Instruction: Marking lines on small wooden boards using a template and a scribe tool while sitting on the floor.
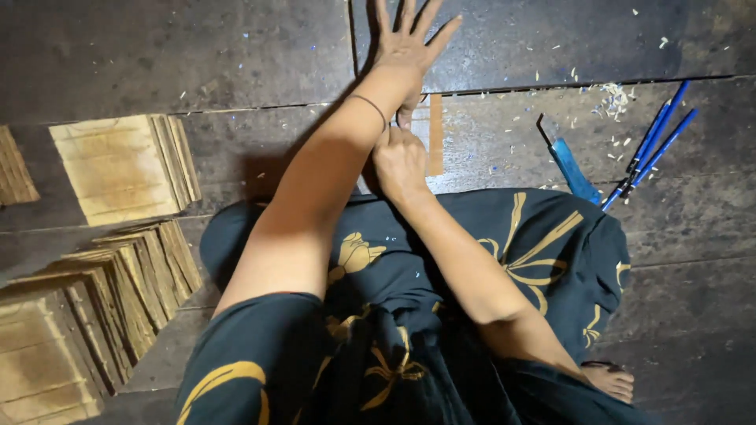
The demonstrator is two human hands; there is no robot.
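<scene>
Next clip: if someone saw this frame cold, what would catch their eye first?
Most likely the two bare arms crossing at centre: the left hand spread flat on the dark plank floor, the right hand just below it beside a pale wooden strip. Next, the stacks of tan wooden sheets along the left edge. Blue pencils lie at upper right among pale shavings.

Dark worn wooden floor [157, 55] (dull sheen), pale rough-sawn wood stacks [118, 169], glossy blue plastic pens [654, 142], printed dark cloth [488, 260]
</scene>
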